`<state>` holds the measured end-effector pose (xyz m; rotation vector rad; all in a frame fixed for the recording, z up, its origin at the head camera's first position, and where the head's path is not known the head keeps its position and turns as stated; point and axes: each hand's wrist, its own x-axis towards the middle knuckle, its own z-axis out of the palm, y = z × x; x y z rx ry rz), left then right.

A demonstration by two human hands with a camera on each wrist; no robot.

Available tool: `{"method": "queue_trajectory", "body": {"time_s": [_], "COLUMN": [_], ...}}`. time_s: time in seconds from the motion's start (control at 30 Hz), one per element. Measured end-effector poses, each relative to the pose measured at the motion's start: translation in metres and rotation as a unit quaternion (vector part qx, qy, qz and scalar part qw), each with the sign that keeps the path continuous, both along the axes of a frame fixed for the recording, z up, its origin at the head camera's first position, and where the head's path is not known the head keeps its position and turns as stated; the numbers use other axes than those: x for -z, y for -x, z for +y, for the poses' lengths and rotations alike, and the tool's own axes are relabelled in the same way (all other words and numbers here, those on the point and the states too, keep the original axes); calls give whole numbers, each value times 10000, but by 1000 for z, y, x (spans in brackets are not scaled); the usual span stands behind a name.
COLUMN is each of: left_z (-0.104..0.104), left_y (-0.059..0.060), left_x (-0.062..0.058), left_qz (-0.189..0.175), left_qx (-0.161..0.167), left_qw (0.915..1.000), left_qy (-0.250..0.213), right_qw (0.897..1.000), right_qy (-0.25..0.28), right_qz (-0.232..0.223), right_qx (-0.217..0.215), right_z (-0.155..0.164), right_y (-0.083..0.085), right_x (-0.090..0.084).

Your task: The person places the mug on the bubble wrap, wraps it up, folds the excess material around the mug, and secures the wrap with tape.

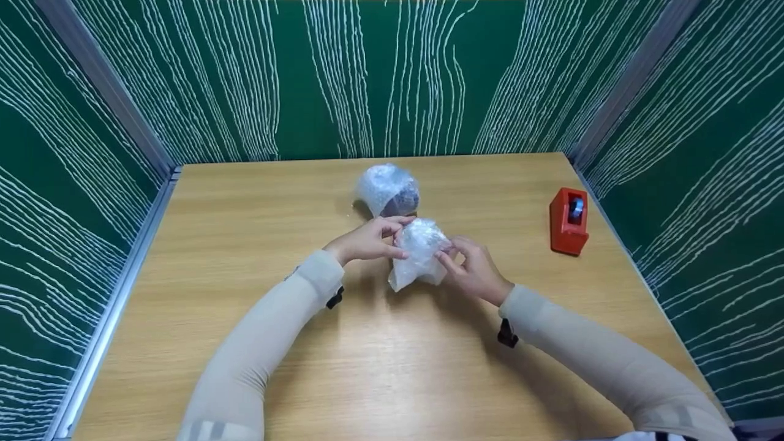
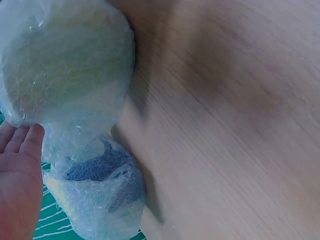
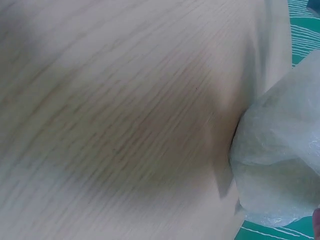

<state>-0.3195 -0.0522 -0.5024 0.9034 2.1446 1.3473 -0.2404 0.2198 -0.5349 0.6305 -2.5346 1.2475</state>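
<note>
A bundle in clear bubble wrap (image 1: 419,250) is at mid-table between both hands, a loose corner of wrap pointing toward the person. The left hand (image 1: 365,240) holds its left side, thumb in front and fingers behind. On the other side, the right hand (image 1: 476,274) pinches the wrap between thumb and fingers. Something pale yellowish shows faintly through this bundle (image 2: 65,65) in the left wrist view; its kind cannot be made out. Just behind sits a second bubble-wrapped bundle (image 1: 381,185), with a dark thing partly showing through. The right wrist view shows only a fingertip (image 3: 317,222).
A red tape dispenser (image 1: 568,222) with a roll of tape stands near the right edge of the wooden table (image 1: 257,202). Green panels with white wavy lines (image 1: 294,79) enclose the back and both sides, with grey metal posts at the corners.
</note>
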Motion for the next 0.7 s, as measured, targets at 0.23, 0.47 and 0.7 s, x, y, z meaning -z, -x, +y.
{"method": "queue_trajectory", "body": {"time_s": [0.23,0.47,0.7], "left_z": [-2,3,6], "left_y": [3,4,-2], "left_x": [4,8,14], "left_qz": [96,225,253], "left_qx": [-253,-511,-825], "left_qw": [9992,9977,9957], "left_qy": [-305,-377,-343], "right_qw": [9997,9982,9931], "right_qy": [167,568,1038], "right_qz": [142,215,-437], "right_qx": [-73,15,319], "right_z": [0,-3,-10], "right_y": [2,9,15], "right_x": [0,-1,-6]}}
